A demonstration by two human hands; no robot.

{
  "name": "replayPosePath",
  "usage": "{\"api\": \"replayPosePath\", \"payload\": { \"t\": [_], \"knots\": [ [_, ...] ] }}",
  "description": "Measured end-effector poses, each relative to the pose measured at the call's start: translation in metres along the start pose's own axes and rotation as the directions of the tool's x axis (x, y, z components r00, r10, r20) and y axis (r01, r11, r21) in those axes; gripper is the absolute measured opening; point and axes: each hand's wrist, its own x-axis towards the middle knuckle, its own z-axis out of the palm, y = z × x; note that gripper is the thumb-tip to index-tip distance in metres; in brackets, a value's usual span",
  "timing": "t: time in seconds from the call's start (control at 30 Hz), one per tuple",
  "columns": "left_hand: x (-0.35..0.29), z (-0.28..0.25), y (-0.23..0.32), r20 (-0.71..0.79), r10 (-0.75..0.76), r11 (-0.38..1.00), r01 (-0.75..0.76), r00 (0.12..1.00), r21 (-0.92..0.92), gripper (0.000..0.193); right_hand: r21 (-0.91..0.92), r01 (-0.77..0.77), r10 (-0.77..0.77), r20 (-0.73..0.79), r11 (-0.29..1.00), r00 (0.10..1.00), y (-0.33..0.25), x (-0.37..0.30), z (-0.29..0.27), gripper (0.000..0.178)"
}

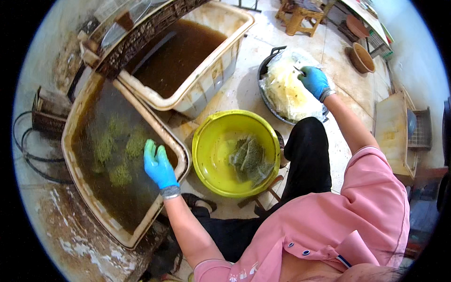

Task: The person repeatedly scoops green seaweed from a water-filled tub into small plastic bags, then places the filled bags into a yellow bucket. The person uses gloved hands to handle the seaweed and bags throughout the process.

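Bright, diffuse light on the pale floor; streaked glare on dark liquid, far left; fisheye curvature toward the rim, bluish fringe, black corners

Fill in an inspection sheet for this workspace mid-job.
Surface: pale floor, stained.
Job's things: yellow-green basin with dark green material; near-left tub with green clumps in murky liquid; dark basin under pale plastic.
Clutter: brown bowl, upper right.
Grip: left hand over near-left tub, nothing visibly held; right hand over pale plastic, apparently holding small dark item, unidentified.
Cables: dark loops, far left; possibly hose.
Surroundings: second tub, brown liquid; yellowish stool.
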Motion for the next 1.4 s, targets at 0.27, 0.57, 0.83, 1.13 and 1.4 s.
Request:
{"api": "replayPosePath", "payload": {
  "t": [0.27, 0.57, 0.83, 1.13, 1.4],
  "knots": [
    [0.007, 0.012, 0.028, 0.074, 0.06, 0.997, -0.056, 0.995, -0.056, 0.044, 0.161, 0.579, -0.526, 0.654, 0.799, 0.544, -0.181, -0.074, 0.137, 0.025],
    [0.008, -0.016, 0.035, 0.103, -0.006, 1.0, 0.008, 0.995, -0.024, 0.039, -0.02, 0.799, -0.551, 0.713, 0.601, 0.433, -0.115, -0.174, 0.304, 0.021],
    [0.006, -0.024, 0.028, 0.118, 0.068, 0.998, -0.068, 0.991, 0.001, 0.031, 0.043, 0.847, -0.496, 0.825, 0.53, 0.269, -0.139, -0.149, 0.241, 0.016],
    [-0.011, -0.033, 0.035, 0.164, 0.028, 0.981, 0.004, 0.986, -0.192, 0.023, 0.385, 0.162, -0.399, 0.687, 0.909, 0.608, -0.176, -0.059, 0.025, 0.041],
    [-0.028, -0.043, 0.064, 0.244, -0.034, 0.866, 0.15, 0.969, -0.476, 0.035, 0.72, 0.098, -0.566, 0.446, 0.687, 0.693, -0.251, -0.072, -0.072, 0.031]
  ]
}}
